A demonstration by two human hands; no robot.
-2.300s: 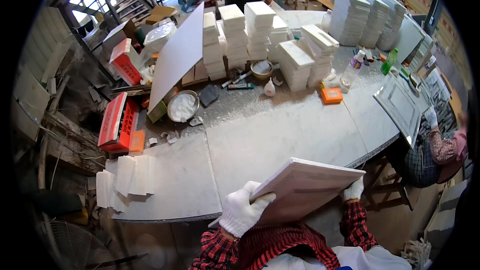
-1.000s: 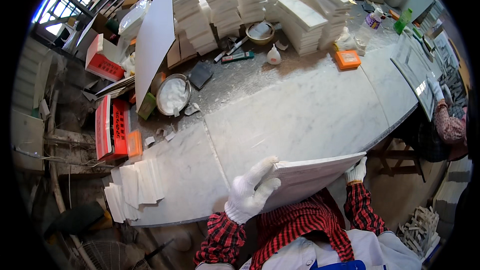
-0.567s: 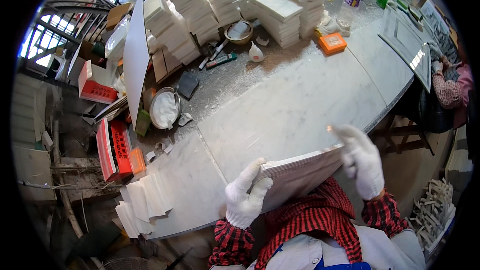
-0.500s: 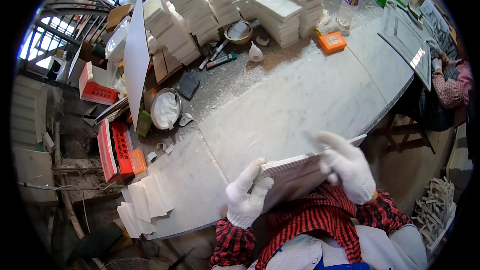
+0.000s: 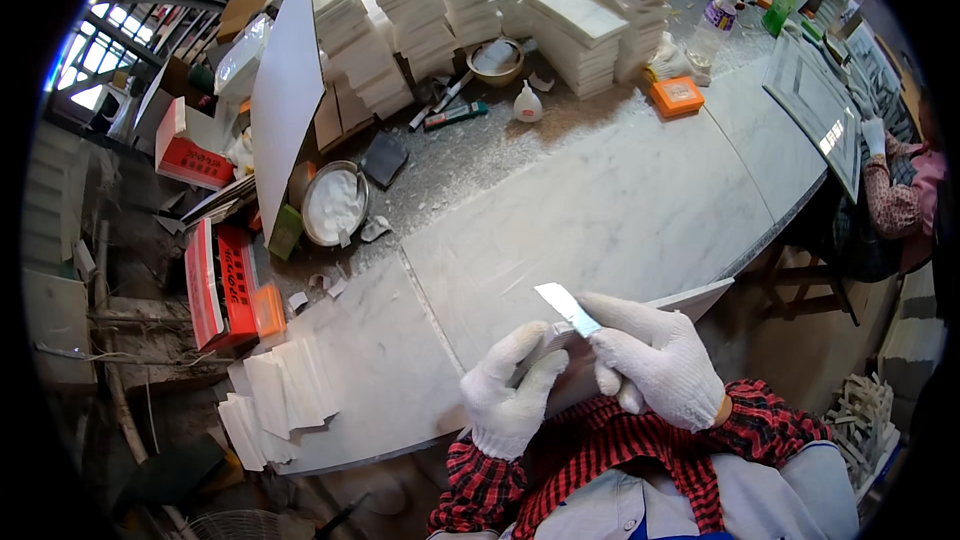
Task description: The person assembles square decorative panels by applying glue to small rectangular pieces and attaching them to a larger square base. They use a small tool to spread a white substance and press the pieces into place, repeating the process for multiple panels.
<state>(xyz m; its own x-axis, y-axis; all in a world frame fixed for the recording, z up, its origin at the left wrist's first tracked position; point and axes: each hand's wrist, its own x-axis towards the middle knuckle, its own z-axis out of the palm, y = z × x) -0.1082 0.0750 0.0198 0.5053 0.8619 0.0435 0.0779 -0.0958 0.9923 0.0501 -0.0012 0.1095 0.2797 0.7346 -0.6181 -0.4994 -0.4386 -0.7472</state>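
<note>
In white knit gloves, both hands are at the near edge of the stone-topped table. My left hand (image 5: 508, 390) grips the left end of a thin pale slab (image 5: 693, 300), tilted on edge against my lap. Most of the slab is hidden behind my right hand. Pinched in my right hand (image 5: 660, 360) is a short, flat, shiny blade (image 5: 568, 308), its pale tip pointing up and left. The blade is just above the slab's left end, near my left fingers; whether it touches the slab I cannot tell.
White tile stacks (image 5: 575, 25) line the far side. A bowl of white paste (image 5: 335, 203), a squeeze bottle (image 5: 528, 103) and an orange box (image 5: 677, 97) stand on the table (image 5: 560, 210). Pale strips (image 5: 285, 385) lie at the left end. Another person (image 5: 900, 185) sits at right.
My right hand, blurred before over the slab's right part, has moved left and down to the slab's left end. The blade now shows clearly in it. My left hand keeps its grip.
</note>
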